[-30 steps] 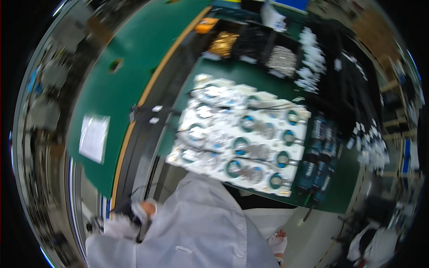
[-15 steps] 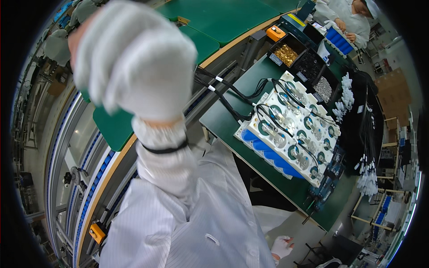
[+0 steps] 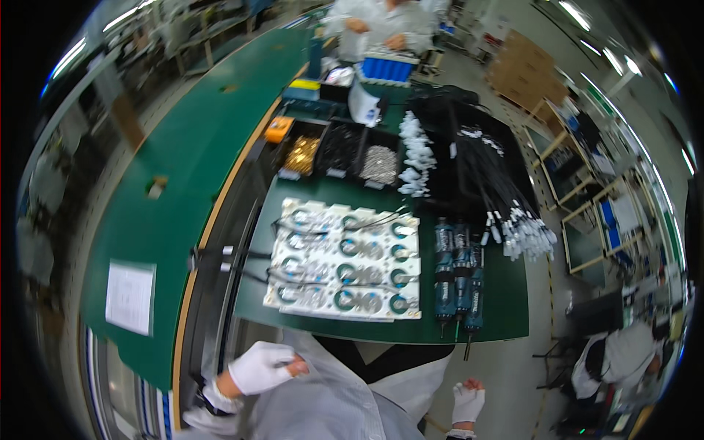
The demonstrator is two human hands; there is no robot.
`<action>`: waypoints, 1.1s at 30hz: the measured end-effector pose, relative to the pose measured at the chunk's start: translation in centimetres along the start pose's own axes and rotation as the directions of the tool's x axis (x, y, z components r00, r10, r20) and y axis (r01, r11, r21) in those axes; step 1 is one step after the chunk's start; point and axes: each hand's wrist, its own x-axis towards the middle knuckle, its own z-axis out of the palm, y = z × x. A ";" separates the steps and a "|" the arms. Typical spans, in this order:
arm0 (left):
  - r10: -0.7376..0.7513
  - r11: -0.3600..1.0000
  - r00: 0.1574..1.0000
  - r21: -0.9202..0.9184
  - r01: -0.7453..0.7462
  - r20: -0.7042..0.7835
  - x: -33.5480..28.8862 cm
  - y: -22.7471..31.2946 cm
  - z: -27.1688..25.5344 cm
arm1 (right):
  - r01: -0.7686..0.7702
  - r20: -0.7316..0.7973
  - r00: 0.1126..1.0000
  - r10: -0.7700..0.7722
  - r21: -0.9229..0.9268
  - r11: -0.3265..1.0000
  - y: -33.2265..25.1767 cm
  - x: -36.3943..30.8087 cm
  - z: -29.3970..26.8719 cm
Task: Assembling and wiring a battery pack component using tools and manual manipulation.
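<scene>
My left hand (image 3: 262, 367), in a white glove with bare fingertips, hangs low near the front left corner of the green work table (image 3: 502, 315). Its fingers are loosely bent, a gap shows by the thumb, and nothing is in it. Lower right, my right hand (image 3: 468, 402), gloved alike, is off the table's front edge with fingers slightly bent and apart, also without anything. Nearest to both lies a white tray (image 3: 380, 268) carrying rows of round clear parts with teal rings and black cables (image 3: 236, 259), which run off its left side. Three teal and black electric screwdrivers (image 3: 460, 275) lie right of it.
Behind the tray stand black bins of gold (image 3: 301, 155), black (image 3: 340, 147) and silver (image 3: 380, 164) small parts. White connectors (image 3: 416, 155) and black cable bundles (image 3: 480, 172) lie right. A green conveyor surface (image 3: 165, 220) runs left. A person (image 3: 389, 29) works at a blue tray opposite.
My left hand has dropped from close in front of the camera to below the table's front edge. The view has swung, so the table now appears straight ahead.
</scene>
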 end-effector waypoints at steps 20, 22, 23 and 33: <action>0.095 0.790 0.833 0.551 0.270 -0.545 13.6 8.8 -5.2 | 0.628 0.840 0.496 -0.219 -0.173 0.759 -8.2 -11.2 30.7; 0.047 0.775 0.847 0.554 0.304 -0.530 13.7 8.4 -5.0 | 0.756 0.881 0.446 -0.161 -0.274 0.595 -11.0 -12.2 31.1; 0.044 0.739 0.855 0.592 0.320 -0.517 13.6 8.4 -5.0 | 0.773 0.885 0.439 -0.155 -0.284 0.567 -12.0 -12.7 31.3; -0.022 0.718 0.868 0.596 0.358 -0.495 13.5 9.0 -5.4 | 0.925 0.925 0.349 -0.152 -0.314 0.212 -17.0 -15.1 32.2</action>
